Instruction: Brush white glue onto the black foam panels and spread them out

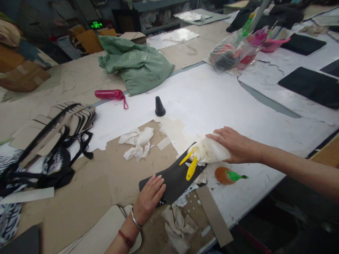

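Note:
A black flat sheet [176, 178] lies at an angle near the table's front edge. My left hand [149, 197] presses flat on its near end, fingers stretched out. My right hand [233, 143] is closed on a crumpled white cloth [209, 151] at the sheet's far end. Two yellow plastic scrapers [191, 165] lie on the sheet beside the cloth. A small orange glue bottle with a green nozzle [229, 175] lies on its side just right of the sheet.
Crumpled white paper [137, 141] and scraps [176, 225] lie around the sheet. A black cone cap [159, 106], a pink bottle [109, 94], a green sack [135, 63], a stack of cut pieces with black straps [53, 141] and black pads [309, 84] sit farther off.

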A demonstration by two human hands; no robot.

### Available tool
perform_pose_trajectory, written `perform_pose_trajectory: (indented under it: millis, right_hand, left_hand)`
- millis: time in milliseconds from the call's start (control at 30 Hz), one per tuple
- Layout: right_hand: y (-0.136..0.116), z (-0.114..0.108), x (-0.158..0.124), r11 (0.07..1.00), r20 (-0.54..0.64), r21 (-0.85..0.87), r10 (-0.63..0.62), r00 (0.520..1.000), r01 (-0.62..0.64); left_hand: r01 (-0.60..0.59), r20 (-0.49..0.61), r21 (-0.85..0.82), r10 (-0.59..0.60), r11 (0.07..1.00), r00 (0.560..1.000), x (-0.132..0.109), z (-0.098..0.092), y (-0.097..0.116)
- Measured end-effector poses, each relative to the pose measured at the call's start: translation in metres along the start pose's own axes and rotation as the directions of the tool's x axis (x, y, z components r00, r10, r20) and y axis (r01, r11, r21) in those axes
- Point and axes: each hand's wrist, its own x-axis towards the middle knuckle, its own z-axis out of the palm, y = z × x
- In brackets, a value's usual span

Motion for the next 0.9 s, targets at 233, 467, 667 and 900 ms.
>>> perform_pose_trajectory:
  millis: [233,467,667,900]
  right_hand:
    - [-0.010,0.007,0.008,0.999,0.042,-0.028,-0.041,0.998,0.043]
    - [-0.013,0.011,0.017,0.994,0.085,-0.048,-0.096,0.992,0.100]
    - [-0.005,0.017,0.019,0.990,0.043,-0.009,-0.144,0.989,0.144]
    - [0.013,0.041,0.010,0.986,-0.088,-0.012,-0.168,0.982,0.167]
  left_hand:
    - [-0.087,0.037,0.026,0.086,0.996,0.996,-0.017,0.018,-0.011]
    - [-0.088,0.072,0.054,0.084,0.995,0.994,-0.022,0.019,-0.007]
    - [-0.055,0.058,0.078,0.051,0.995,0.997,-0.026,0.019,-0.001]
    - [0.107,0.101,0.153,-0.124,0.982,0.987,-0.036,0.032,0.011]
